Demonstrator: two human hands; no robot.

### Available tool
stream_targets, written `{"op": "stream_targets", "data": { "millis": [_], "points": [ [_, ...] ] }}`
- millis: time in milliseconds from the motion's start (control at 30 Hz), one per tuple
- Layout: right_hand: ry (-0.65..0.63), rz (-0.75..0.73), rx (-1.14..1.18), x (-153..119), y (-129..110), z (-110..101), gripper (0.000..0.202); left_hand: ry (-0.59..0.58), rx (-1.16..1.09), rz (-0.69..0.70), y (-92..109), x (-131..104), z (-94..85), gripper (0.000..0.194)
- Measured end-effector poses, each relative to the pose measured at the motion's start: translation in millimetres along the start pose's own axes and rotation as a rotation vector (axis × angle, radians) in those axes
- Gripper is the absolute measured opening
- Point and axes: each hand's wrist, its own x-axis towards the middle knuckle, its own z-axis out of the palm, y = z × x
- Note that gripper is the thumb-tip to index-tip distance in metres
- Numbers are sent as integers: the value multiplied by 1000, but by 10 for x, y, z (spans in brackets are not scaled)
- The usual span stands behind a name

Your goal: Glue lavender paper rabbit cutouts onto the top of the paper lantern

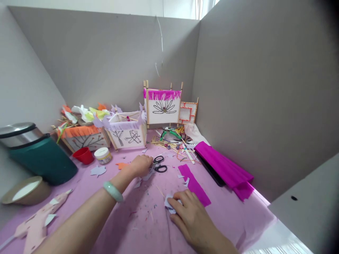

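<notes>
My left hand (143,165), with a pale green bangle (113,191) on its wrist, reaches forward with curled fingers. Their tips are hidden, so I cannot make out what they hold. Just right of them lie black-handled scissors (160,164), and lavender paper scraps (145,175) lie below the hand. Closer to me, my right hand (189,213) is closed over a small bunch of lavender paper (171,204) on the pink cloth. Beside that hand is a magenta paper strip (194,185) with small pale scraps (186,182) on it.
Paper lanterns with stick frames (128,132) stand at the back. On the left are a green flask (43,158), a red cup (83,155), a white jar (103,155), a bowl (26,192) and a pink glue gun (39,222). Folded magenta paper (225,165) lies right. Grey panels enclose the table.
</notes>
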Motion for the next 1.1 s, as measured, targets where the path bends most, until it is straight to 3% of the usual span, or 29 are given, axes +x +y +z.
{"op": "stream_targets", "data": {
  "millis": [100,300,467,600,667,733,867,1000,1100],
  "points": [
    [0,-15,29,-7,16,4,23,-32,-38,0,-40,15,-99,21],
    [-15,-9,30,-16,17,6,27,36,-289,-73,-91,-73,-205,15],
    [-12,-17,22,-10,21,-1,25,118,-652,-192,-118,-220,-149,9],
    [79,-15,32,71,55,4,21,197,-922,-262,-93,-408,-60,22],
    [175,23,-15,141,50,12,25,214,-1031,-294,-74,-507,-3,32],
    [183,33,-89,212,25,28,36,221,-1128,-315,-55,-594,51,42],
    [52,-13,-158,316,-31,39,58,213,-1276,-325,-16,-703,108,50],
    [163,51,-163,364,-18,-80,42,219,-1392,-338,26,-732,102,45],
    [102,83,-155,318,-16,-181,41,238,-1304,-289,71,-736,86,40]
  ]
}}
